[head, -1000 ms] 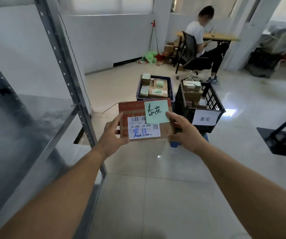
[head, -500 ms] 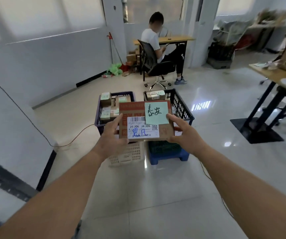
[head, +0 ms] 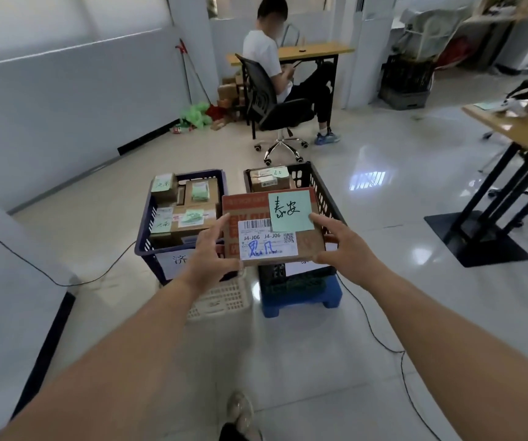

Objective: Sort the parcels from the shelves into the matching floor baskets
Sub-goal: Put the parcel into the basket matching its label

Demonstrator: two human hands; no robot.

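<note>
I hold a flat brown cardboard parcel (head: 304, 243) with a white shipping label and a green handwritten note in both hands. My left hand (head: 211, 249) grips its left edge and my right hand (head: 339, 243) grips its right edge. Behind it on the floor stand two baskets. The dark blue basket (head: 144, 237) on the left holds several parcels with green notes. The black basket (head: 323, 186) on the right holds a few parcels and sits on a blue stool (head: 304, 297). The parcel hides most of the black basket's front label.
A white crate (head: 221, 300) sits under the blue basket. A black cable (head: 380, 338) runs across the floor at right. A person sits on an office chair (head: 266, 100) at a desk behind the baskets. A table (head: 511, 128) with a black base stands at right.
I have turned away from the metal shelf and come closer to the baskets, which now look larger and sit centred behind the parcel. Both hands keep the same grip.
</note>
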